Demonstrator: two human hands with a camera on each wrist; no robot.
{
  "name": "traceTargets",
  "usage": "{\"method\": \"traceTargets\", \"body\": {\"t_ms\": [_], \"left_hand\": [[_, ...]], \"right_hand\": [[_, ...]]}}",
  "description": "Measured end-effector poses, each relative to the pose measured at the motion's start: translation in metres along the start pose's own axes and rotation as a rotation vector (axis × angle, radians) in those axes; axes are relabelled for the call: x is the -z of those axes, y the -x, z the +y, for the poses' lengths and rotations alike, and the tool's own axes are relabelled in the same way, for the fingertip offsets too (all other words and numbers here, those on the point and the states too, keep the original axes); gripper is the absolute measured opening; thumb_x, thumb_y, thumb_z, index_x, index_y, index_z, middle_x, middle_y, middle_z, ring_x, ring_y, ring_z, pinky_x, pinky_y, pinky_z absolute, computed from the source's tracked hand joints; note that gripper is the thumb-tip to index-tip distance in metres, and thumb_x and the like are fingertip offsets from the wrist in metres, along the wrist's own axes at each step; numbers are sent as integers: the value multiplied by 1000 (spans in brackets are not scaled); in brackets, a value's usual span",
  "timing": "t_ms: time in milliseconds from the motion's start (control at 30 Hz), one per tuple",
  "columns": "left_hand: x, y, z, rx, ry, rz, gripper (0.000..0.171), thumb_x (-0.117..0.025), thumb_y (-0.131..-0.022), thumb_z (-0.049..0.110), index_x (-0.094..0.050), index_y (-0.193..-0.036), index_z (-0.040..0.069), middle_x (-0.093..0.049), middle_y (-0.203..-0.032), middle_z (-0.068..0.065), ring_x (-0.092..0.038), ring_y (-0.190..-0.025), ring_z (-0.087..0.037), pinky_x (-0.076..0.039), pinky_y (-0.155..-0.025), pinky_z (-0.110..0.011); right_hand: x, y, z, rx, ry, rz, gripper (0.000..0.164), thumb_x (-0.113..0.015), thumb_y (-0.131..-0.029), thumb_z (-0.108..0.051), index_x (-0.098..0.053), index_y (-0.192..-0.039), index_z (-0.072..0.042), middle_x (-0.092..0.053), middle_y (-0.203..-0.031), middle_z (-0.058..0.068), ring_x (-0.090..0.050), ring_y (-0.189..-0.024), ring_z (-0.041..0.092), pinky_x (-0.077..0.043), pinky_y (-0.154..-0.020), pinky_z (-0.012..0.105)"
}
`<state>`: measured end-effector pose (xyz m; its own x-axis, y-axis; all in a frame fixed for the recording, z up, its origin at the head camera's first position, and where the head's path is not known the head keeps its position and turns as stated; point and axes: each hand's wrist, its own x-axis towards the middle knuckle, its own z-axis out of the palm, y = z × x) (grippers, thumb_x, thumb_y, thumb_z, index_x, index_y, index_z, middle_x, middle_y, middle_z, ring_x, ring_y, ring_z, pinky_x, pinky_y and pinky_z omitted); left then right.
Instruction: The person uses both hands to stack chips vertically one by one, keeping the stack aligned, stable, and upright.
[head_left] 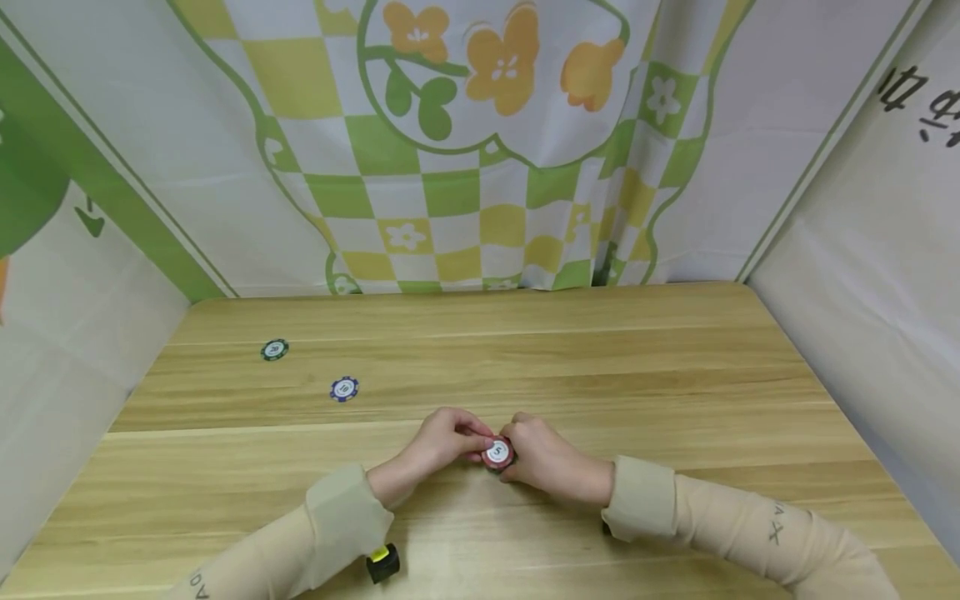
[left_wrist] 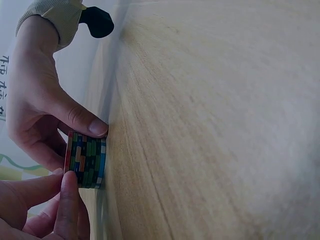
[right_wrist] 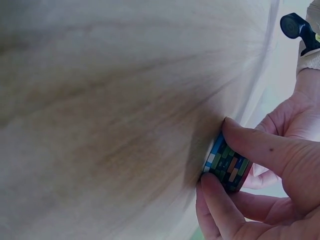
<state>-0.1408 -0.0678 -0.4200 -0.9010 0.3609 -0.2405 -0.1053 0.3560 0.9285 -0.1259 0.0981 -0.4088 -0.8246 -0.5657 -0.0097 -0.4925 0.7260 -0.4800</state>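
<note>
A short stack of poker chips (head_left: 498, 454) stands on the wooden table between both hands. Its top chip is red with a white centre marked 5. Green and dark chips make up the middle, and a light blue chip (left_wrist: 103, 162) is at the bottom. My right hand (head_left: 551, 457) grips the stack from the right, its thumb (right_wrist: 257, 147) along one side and its fingers round the other. From the left, my left hand (head_left: 450, 437) pinches the edge of the red top chip with thumb and finger (left_wrist: 70, 192).
Farther back to the left, a blue chip marked 10 (head_left: 344, 389) and a green chip marked 20 (head_left: 274, 349) lie flat, apart from each other. A patterned curtain (head_left: 450, 192) hangs along the table's back edge. Dark wrist cameras (head_left: 383, 564) sit under the sleeves.
</note>
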Motion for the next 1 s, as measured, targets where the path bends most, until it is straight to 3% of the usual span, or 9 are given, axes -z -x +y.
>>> {"method": "traceTargets", "body": {"t_ms": [167,600,700,900,1000], "left_hand": [[0,-1,-1,-3,-7,-8,14,-64,-80,-3,-64,-90,-13,-66,-78,-15,-57,-61,-9,-54,-64,-34],[9,-1,2,-8,-68,-16,17,-65,-82,8,-65,-91,-7,-65,-78,-8,-60,-63,-11,-53,-61,-27],[19,-1,2,-65,-192,-14,18,-64,-84,12,-64,-92,-4,-64,-76,-7,-60,-63,-12,-52,-60,-26],[47,-2,1,-254,-584,26,23,-64,-84,22,-64,-96,2,-60,-75,2,-54,-69,-9,-45,-63,-24],[60,-3,2,-349,-689,1,25,-64,-84,20,-63,-98,-1,-61,-77,0,-55,-70,-10,-47,-64,-24]], "right_hand": [[1,-1,0,2,5,-4,28,-83,-61,-11,-65,-81,-1,-53,-74,2,-48,-67,10,-43,-59,20],[1,-1,0,5,-18,-10,28,-82,-61,-10,-65,-81,0,-53,-75,3,-51,-68,11,-45,-61,21],[1,-1,0,11,-23,-12,28,-82,-62,-11,-65,-81,0,-54,-76,3,-52,-68,11,-45,-61,21],[1,0,0,23,-3,-1,29,-82,-61,-11,-65,-81,1,-54,-75,4,-53,-68,12,-46,-61,22],[1,0,0,23,-7,5,29,-82,-61,-10,-65,-81,1,-54,-75,5,-53,-68,14,-46,-61,23]]}}
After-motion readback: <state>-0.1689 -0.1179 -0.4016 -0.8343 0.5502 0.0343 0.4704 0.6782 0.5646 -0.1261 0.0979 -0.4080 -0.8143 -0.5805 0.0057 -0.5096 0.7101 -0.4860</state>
